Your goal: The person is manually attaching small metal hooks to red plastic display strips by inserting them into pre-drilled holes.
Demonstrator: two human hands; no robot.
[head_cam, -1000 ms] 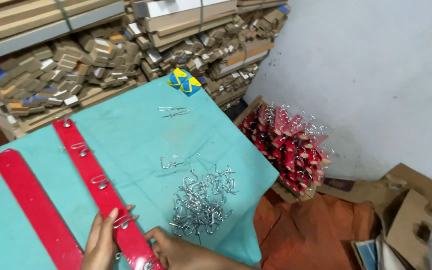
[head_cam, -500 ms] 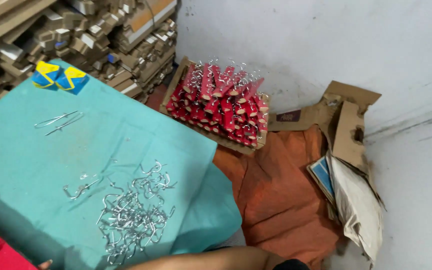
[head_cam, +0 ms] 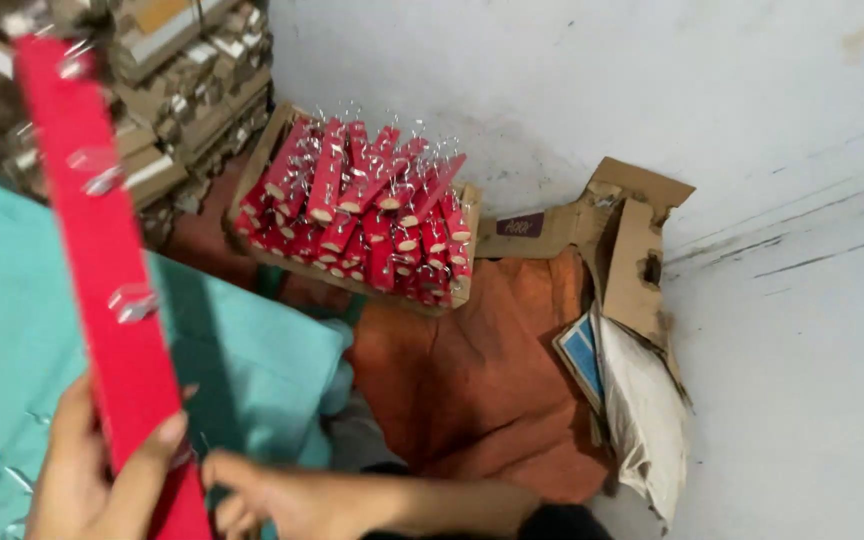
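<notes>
My left hand (head_cam: 92, 470) grips a long red strip (head_cam: 102, 260) fitted with metal hook clips, holding it lifted and tilted up toward the top left, blurred by motion. My right hand (head_cam: 272, 495) sits just right of the strip's lower end, fingers curled near it; whether it touches the strip I cannot tell. Below them lies a teal cloth (head_cam: 242, 370). A cardboard tray (head_cam: 257, 175) stacked with several finished red strips (head_cam: 362, 210) with hooks stands on the floor by the wall.
Stacks of flat cardboard boxes (head_cam: 177, 80) fill the upper left. An orange cloth (head_cam: 492, 370) covers the floor beside the tray. Torn cardboard (head_cam: 622, 230) and a paper bundle (head_cam: 637, 410) lean against the white wall (head_cam: 602, 80).
The view has swung right, toward the tray at the wall. The red strip, which lay flat on the teal cloth, is now lifted in my left hand. The pile of loose hooks has left the frame.
</notes>
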